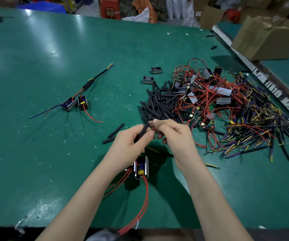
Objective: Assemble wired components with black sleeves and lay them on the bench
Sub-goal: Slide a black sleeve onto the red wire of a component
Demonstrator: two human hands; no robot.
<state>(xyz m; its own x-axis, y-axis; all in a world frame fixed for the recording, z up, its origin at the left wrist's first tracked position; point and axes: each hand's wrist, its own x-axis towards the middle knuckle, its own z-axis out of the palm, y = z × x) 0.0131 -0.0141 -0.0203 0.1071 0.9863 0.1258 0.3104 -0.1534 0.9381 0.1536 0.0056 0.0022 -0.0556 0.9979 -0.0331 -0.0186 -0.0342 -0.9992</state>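
Black sleeve [143, 130] gripped in left hand [131, 145] above near surface [53, 153]; right hand [173, 134] fingers pinched, seemingly on red wire at sleeve's tip. Finished assembly [76, 101] far left.

Left of the hands, the green bench [36, 153] is wide and bare, so a hand can move there. Farther up on the left lies one finished wired part [76, 101]. Right of the hands, a heap of black sleeves [159, 105] and a big tangle of wires [235, 115] block the way.
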